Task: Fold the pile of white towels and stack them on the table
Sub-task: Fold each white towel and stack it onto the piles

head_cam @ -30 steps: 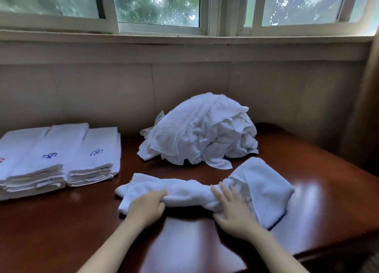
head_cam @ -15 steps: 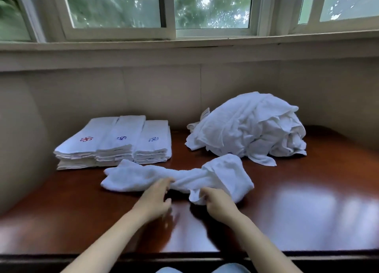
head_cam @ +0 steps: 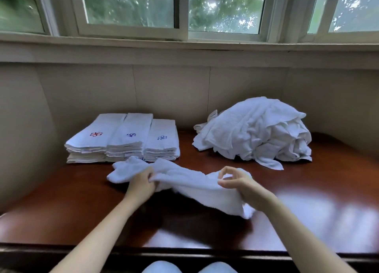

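So, one white towel [head_cam: 190,185] is held bunched up lengthwise over the middle of the desk [head_cam: 317,215], a bit closer to the front edge than the back. Its left end is clamped in the grip of the left hand [head_cam: 141,182], with the fingers curled right into the cloth. The tip of that end is laid on the wood just in front of the folded stacks [head_cam: 123,139].

The right end is caught in the grip of the right hand [head_cam: 240,185]. Thumb and forefinger are curled into a ring on top, and the tail of the cloth is left drooping below the palm. The other fingers can't be made out. A dark shadow is cast under the raised middle part.

Three stacks are lined up touching at the back left corner, the leftmost marked in red stitching and the other two in blue. The pile of loose towels [head_cam: 254,131] is heaped toward the back right, well apart from the stacks.
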